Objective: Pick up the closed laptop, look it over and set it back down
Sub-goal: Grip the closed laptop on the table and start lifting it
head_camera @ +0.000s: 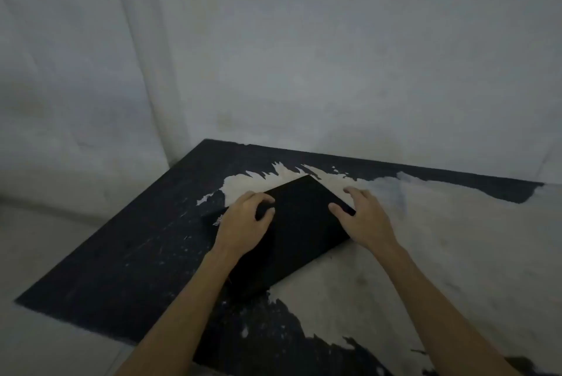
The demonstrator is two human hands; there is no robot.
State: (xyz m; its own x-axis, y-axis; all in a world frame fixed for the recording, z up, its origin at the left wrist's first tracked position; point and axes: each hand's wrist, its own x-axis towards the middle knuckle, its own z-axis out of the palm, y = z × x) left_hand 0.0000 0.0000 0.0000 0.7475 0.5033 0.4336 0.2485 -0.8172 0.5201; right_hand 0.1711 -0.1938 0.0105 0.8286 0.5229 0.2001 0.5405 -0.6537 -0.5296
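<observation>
Dim, grainy light; much hard to make out. Closed laptop [299, 232] flat on the table [121, 269], black lid up, turned corner-on to the camera; faint white lettering near its left corner, partly covered by the left hand [243, 220] and not fully legible; near-left edge lost against the dark tabletop and behind the left forearm. Left hand resting on the lid's left side, fingers [267, 208] curled loosely, not clasped around anything. Right hand [363, 217] at the right edge, fingers spread, thumb on the lid, the rest over the rim (underside grip hidden; cannot tell whether closed on it). Table black with large pale patches of worn coating; far edge tight against the grey wall [334, 56]; left edge open; bare surface to the right and front; bottom corner cut off.
</observation>
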